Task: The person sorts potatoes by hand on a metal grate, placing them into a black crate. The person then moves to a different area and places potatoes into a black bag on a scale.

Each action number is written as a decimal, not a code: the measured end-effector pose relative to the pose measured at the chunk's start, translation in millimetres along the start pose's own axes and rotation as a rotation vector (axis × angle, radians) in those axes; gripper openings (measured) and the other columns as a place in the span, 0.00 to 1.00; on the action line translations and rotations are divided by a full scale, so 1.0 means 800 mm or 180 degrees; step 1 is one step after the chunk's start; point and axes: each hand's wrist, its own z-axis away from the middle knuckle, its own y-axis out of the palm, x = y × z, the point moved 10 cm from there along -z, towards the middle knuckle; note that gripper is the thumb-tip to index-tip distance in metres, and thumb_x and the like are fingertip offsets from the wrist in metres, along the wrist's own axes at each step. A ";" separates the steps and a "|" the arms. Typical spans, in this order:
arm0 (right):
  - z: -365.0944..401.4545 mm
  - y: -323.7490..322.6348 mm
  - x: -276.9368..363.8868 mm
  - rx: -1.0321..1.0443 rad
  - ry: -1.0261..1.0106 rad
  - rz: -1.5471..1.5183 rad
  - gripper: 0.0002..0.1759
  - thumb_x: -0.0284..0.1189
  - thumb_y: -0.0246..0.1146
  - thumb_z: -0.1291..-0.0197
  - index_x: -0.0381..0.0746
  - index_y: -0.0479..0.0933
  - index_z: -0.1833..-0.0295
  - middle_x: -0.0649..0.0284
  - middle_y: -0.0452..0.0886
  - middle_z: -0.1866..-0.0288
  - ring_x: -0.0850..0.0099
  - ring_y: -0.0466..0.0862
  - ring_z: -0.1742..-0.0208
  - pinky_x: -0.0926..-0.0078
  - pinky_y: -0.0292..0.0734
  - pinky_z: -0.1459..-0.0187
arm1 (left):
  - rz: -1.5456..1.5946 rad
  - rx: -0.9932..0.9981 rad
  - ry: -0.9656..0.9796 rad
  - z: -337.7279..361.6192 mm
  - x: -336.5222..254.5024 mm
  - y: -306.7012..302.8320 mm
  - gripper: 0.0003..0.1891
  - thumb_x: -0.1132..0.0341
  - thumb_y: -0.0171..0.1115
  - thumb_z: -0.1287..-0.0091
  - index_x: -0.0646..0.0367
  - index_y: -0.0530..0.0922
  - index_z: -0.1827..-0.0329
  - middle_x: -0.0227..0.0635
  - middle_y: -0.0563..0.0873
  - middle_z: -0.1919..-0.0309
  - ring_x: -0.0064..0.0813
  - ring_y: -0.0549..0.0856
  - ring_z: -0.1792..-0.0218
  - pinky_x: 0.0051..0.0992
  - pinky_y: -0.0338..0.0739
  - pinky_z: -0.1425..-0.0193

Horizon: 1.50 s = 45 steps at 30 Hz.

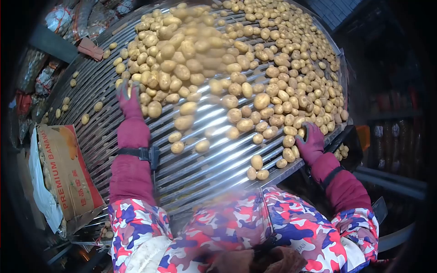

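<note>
Slatted grey metal surface: smooth bars, glossy, hard glare mid-span, duller at the left side. Yellow-brown rounded potatoes: mostly smooth skins, soft sheen, some rough, dirty-looking patches. Purple left-hand glove and purple right-hand glove: matt cloth. Long purple sleeves: matt cloth, puckered. Red, white and blue camouflage-print garment: smooth fabric, low sheen. Brown, red-printed banana carton: matt cardboard, creased. White sheet on it: thin, smooth; plastic or paper, can't tell. Clear bags: crinkled plastic, glossy.
</note>
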 end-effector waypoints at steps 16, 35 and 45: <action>-0.003 0.001 -0.007 0.0243 -0.0304 -0.0374 0.37 0.40 0.76 0.54 0.44 0.72 0.37 0.53 0.76 0.44 0.51 0.76 0.42 0.51 0.69 0.40 | -0.0825 0.1470 0.0834 0.101 -0.192 0.282 0.41 0.45 0.70 0.41 0.47 0.73 0.24 0.44 0.65 0.20 0.46 0.62 0.20 0.42 0.54 0.16; -0.008 0.016 -0.007 0.1070 -0.0726 -0.1162 0.38 0.49 0.73 0.50 0.47 0.74 0.33 0.43 0.73 0.37 0.44 0.72 0.34 0.45 0.66 0.35 | -0.1860 0.2762 0.2613 0.342 -0.330 0.373 0.30 0.49 0.61 0.34 0.44 0.73 0.28 0.46 0.69 0.26 0.65 0.64 0.27 0.58 0.59 0.22; -0.046 -0.061 0.002 0.0613 -0.1836 -0.1687 0.21 0.31 0.70 0.40 0.42 0.80 0.41 0.55 0.83 0.45 0.57 0.85 0.44 0.62 0.81 0.45 | -0.1448 0.2354 0.2559 0.338 -0.271 0.172 0.28 0.61 0.64 0.34 0.55 0.75 0.30 0.47 0.75 0.30 0.52 0.72 0.28 0.50 0.62 0.21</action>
